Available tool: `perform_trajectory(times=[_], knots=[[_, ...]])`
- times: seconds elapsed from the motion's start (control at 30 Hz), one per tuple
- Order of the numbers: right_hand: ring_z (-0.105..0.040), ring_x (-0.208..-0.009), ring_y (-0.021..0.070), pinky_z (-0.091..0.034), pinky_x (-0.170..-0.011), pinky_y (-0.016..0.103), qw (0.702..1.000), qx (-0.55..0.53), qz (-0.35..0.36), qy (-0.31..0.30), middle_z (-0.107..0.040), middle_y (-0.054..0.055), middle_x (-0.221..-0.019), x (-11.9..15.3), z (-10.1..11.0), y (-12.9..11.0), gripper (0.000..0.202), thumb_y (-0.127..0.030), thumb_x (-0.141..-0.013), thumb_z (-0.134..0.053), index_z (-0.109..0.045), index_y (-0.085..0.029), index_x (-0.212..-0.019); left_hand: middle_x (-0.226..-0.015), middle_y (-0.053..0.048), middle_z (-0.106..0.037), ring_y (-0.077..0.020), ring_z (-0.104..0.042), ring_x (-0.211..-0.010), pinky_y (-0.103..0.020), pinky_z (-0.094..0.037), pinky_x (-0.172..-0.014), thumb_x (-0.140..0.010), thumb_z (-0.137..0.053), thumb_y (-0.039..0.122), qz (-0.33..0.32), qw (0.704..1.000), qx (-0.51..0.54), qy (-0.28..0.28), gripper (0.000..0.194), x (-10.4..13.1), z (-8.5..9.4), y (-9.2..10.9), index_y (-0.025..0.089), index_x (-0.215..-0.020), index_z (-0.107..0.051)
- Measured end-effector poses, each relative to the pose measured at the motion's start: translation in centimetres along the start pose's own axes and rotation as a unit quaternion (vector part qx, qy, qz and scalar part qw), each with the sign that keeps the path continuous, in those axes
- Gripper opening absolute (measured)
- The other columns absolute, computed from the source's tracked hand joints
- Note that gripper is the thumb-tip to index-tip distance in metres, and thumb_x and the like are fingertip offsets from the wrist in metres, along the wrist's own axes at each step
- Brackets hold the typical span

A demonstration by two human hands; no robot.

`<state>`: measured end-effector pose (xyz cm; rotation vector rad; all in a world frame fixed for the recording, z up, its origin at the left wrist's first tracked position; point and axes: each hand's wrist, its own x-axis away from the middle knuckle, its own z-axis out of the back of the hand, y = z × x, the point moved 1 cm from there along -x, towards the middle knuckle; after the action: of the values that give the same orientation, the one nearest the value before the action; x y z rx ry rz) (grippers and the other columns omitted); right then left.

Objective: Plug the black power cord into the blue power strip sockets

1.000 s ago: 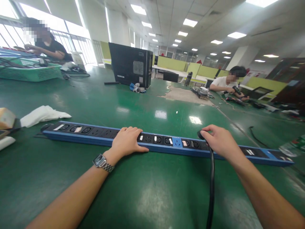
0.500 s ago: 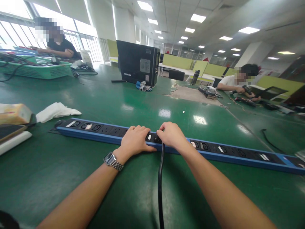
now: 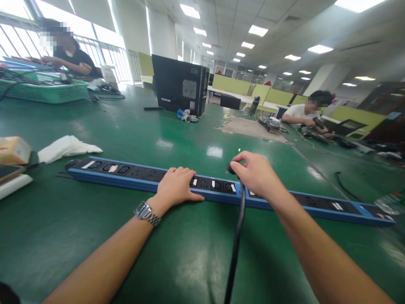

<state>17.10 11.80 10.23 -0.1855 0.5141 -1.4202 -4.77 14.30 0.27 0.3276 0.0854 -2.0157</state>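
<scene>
Left hand (image 3: 177, 185) spread over the strip (image 3: 126, 175), which lies lengthwise on the green table (image 3: 180, 253). Right hand (image 3: 257, 175) pinches the plug (image 3: 231, 168) above the strip's blue socket, cord (image 3: 237, 236) hanging nearer; seems unseated, though fingers partly hide it.

Your right hand (image 3: 257, 174), with plug (image 3: 231, 168), now out of socket area close beside your left hand (image 3: 176, 185), where you had it half a second ago; raised and farther right, near blue socket (image 3: 239, 191). Still short of your first spot, beyond that socket. Black cable (image 3: 237, 238) swung along, now slanting. Two labelled sockets (image 3: 223, 186), covered by your right hand half a second ago, visible again.
</scene>
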Motion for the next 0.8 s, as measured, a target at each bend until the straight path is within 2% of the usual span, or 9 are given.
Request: perform_trajectory(times=[0.1, 0.17, 0.23, 0.37, 0.5, 0.63, 0.8], knots=[[-0.056, -0.057, 0.0147, -0.037, -0.056, 0.025, 0.998, -0.009, -0.017, -0.056, -0.067, 0.002, -0.066, 0.7, 1.3, 4.2, 0.026, -0.036, -0.082, -0.052, -0.070, -0.017, -0.088, -0.104, -0.009, -0.069, -0.0317, -0.060, -0.100, -0.044, -0.038, -0.089, -0.061, -0.063, 0.078, -0.002, 1.000, -0.002, -0.002, 0.075, -0.1, 0.0, -0.1, 0.020, -0.108, -0.063], [-0.057, -0.060, 0.0153, -0.037, -0.057, 0.025, 0.997, -0.001, -0.021, -0.079, -0.067, 0.002, -0.067, 1.1, 0.8, 6.3, 0.026, -0.035, -0.083, -0.052, -0.070, -0.016, -0.088, -0.103, -0.009, -0.069, -0.0319, -0.060, -0.099, -0.044, -0.039, -0.090, -0.060, -0.064, 0.078, -0.002, 1.000, -0.001, -0.003, 0.075, -0.1, 0.0, -0.1, 0.020, -0.108, -0.063], [-0.060, -0.066, 0.0161, -0.038, -0.060, 0.025, 0.995, 0.014, -0.022, -0.096, -0.068, 0.004, -0.071, 1.5, -0.3, 7.2, 0.026, -0.034, -0.083, -0.051, -0.070, -0.016, -0.089, -0.102, -0.010, -0.069, -0.0320, -0.061, -0.099, -0.044, -0.039, -0.090, -0.060, -0.064, 0.078, -0.003, 1.000, 0.000, -0.002, 0.075, -0.1, 0.1, -0.1, 0.020, -0.107, -0.063], [-0.063, -0.078, 0.0189, -0.039, -0.067, 0.026, 0.991, 0.090, -0.029, -0.091, -0.072, 0.007, -0.085, 1.9, -2.2, 6.7, 0.025, -0.032, -0.085, -0.051, -0.070, -0.017, -0.091, -0.102, -0.009, -0.069, -0.0314, -0.061, -0.099, -0.043, -0.039, -0.089, -0.061, -0.063, 0.078, -0.006, 1.000, -0.007, -0.005, 0.074, 0.0, 0.1, -0.1, 0.020, -0.107, -0.063], [-0.064, -0.086, 0.0215, -0.039, -0.071, 0.028, 0.988, 0.135, -0.025, -0.071, -0.072, 0.010, -0.094, 2.2, -2.5, 5.8, 0.028, -0.031, -0.087, -0.048, -0.069, -0.017, -0.098, -0.104, -0.009, -0.069, -0.0311, -0.060, -0.100, -0.043, -0.039, -0.089, -0.062, -0.063, 0.078, -0.006, 1.000, -0.012, -0.009, 0.075, -0.1, 0.2, -0.1, 0.020, -0.109, -0.063], [-0.064, -0.080, 0.0198, -0.040, -0.069, 0.027, 0.995, 0.072, -0.026, -0.066, -0.072, 0.008, -0.087, 2.6, -2.4, 6.7, 0.029, -0.033, -0.086, -0.050, -0.071, -0.017, -0.095, -0.104, -0.009, -0.069, -0.0315, -0.061, -0.100, -0.044, -0.039, -0.090, -0.063, -0.063, 0.077, -0.010, 1.000, -0.011, -0.006, 0.074, 0.0, 0.2, -0.1, 0.019, -0.109, -0.063], [-0.061, -0.066, 0.0180, -0.040, -0.061, 0.027, 0.999, -0.020, -0.039, -0.031, -0.070, 0.004, -0.072, 3.4, -2.5, 7.5, 0.033, -0.039, -0.085, -0.050, -0.073, -0.016, -0.096, -0.104, -0.009, -0.069, -0.0308, -0.061, -0.100, -0.043, -0.039, -0.089, -0.062, -0.063, 0.078, -0.008, 1.000, -0.014, -0.009, 0.074, 0.1, 0.2, 0.1, 0.020, -0.109, -0.063]])
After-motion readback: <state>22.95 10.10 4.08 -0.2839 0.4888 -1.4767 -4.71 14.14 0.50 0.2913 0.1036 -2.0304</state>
